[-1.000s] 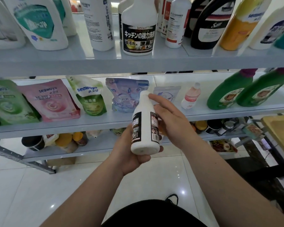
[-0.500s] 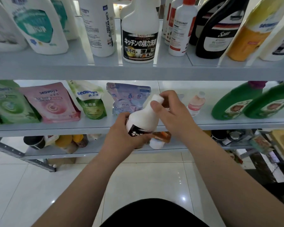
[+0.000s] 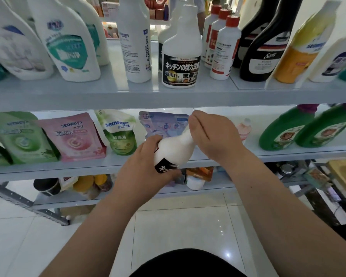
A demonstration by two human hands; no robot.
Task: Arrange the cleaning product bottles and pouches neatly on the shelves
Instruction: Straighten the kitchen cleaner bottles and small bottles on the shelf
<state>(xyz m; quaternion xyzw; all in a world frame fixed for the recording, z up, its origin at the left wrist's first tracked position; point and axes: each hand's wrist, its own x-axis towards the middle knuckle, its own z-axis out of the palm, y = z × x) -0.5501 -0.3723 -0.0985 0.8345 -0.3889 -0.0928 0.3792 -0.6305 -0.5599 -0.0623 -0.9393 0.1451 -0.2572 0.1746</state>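
Note:
A white bottle with a black label (image 3: 174, 149) is held tilted in front of the middle shelf (image 3: 288, 151). My left hand (image 3: 146, 168) grips its lower body, covering most of the label. My right hand (image 3: 212, 136) is curled round its neck and hides the top. A matching white bottle with a black label (image 3: 181, 56) stands upright on the upper shelf (image 3: 68, 92). Pink (image 3: 76, 138), green (image 3: 22, 140), white-green (image 3: 120, 132) and blue (image 3: 164, 122) pouches stand along the middle shelf behind the hands.
The upper shelf carries white jugs (image 3: 68, 43), red-capped bottles (image 3: 224, 48), black bottles (image 3: 262, 47) and a yellow bottle (image 3: 300, 48). Two green bottles (image 3: 300, 128) lean at the middle shelf's right, a small pink bottle (image 3: 244, 128) beside them. Jumbled items fill the bottom shelf (image 3: 88, 198). White tiled floor lies below.
The bottle went from upright and label-facing to tilted, its top leaning away to the right. My right hand moved from its side to its neck, and my view rose towards the upper shelf.

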